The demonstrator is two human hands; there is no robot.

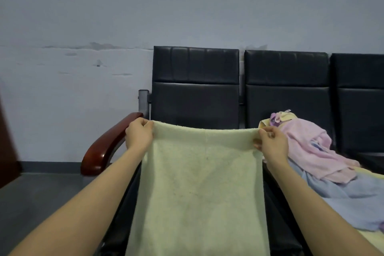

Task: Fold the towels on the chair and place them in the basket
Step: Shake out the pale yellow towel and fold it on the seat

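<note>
A pale green towel [197,189] hangs spread out in front of the leftmost black chair [195,89]. My left hand [139,134] pinches its top left corner and my right hand [271,141] pinches its top right corner, so the top edge is stretched nearly level. The towel's lower part runs out of the bottom of the view. On the seat to the right lies a heap of towels: a pink one [311,149] on top, a light blue one [351,199] under it, and yellow cloth [284,116] at the back. No basket is in view.
The black seats stand in a row against a grey-blue wall [83,68]. A red-brown wooden armrest [108,145] curves down at the left of the first chair. Grey floor [41,189] lies to the left, with a dark brown edge [6,151] at far left.
</note>
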